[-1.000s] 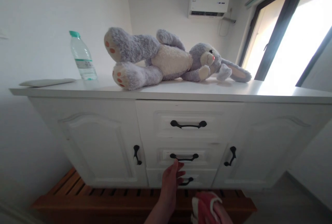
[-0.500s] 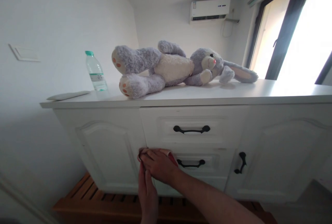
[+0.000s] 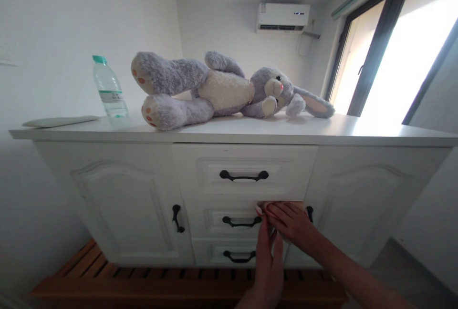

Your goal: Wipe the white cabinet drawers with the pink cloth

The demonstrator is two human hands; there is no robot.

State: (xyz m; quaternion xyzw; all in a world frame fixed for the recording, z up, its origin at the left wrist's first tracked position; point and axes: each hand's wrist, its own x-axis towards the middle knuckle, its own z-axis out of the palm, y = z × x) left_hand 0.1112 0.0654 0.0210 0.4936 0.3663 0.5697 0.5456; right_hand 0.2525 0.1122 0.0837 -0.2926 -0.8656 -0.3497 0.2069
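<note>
My right hand lies flat on a pink cloth, pressing it against the right end of the middle drawer of a white cabinet. Only thin edges of the cloth show around the fingers. My left hand reaches up just below, with its fingers straight and together and the tips beside the right hand. It holds nothing and sits close to the drawer's black handle.
On the cabinet top lie a grey plush rabbit, a water bottle and a flat white object. A wooden slatted base runs under the cabinet. An air conditioner and a bright window are behind.
My right hand brought the pink cloth up onto the middle drawer front. It then slid the cloth from the left end to the right end. My left hand followed to the right.
</note>
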